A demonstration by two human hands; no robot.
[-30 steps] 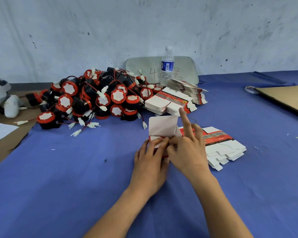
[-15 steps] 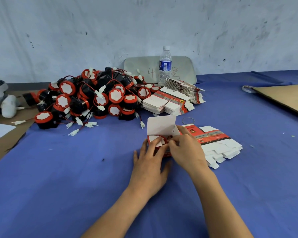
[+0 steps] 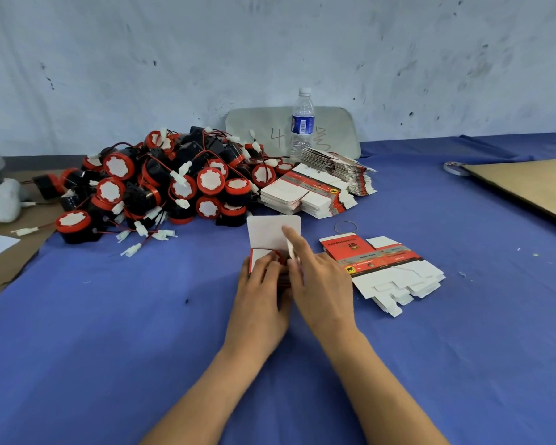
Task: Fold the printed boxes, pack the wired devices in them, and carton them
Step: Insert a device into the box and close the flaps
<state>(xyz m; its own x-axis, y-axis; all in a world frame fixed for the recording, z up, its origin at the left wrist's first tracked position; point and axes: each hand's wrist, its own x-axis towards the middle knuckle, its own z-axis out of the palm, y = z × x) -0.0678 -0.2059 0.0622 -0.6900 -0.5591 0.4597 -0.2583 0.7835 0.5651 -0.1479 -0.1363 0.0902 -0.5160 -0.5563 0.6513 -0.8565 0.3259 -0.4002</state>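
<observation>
At far left on the blue cloth (image 3: 109,332) lies a heap of red-and-black devices (image 3: 161,187), their wires and white plugs spilling forward. Right of it, mid-table, stands the half-folded box (image 3: 272,234), its white lid flap upright. The left hand (image 3: 260,303) grips the box's lower body, fingers curled over its front. The right hand (image 3: 318,284) lays a straight forefinger against the flap, and its other fingers seem to curl round the box's right side. Just right lie flat boxes (image 3: 385,268), with cardboard (image 3: 533,184) at the far edge.
</observation>
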